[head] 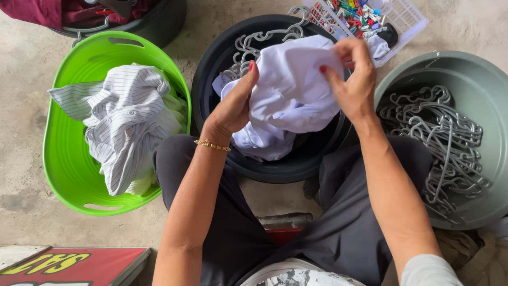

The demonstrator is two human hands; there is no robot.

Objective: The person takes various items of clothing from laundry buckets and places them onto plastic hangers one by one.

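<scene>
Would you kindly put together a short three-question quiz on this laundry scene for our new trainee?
1. True or false: both hands grip the white garment over the black tub.
2. Which container holds the striped shirt? A) the grey basin B) the green tub C) the white basket
3. Fill in: the grey basin on the person's right holds a heap of grey ______.

Key
1. True: the left hand and the right hand both pinch the cloth.
2. B: it lies in the green tub.
3. Hangers.
</scene>
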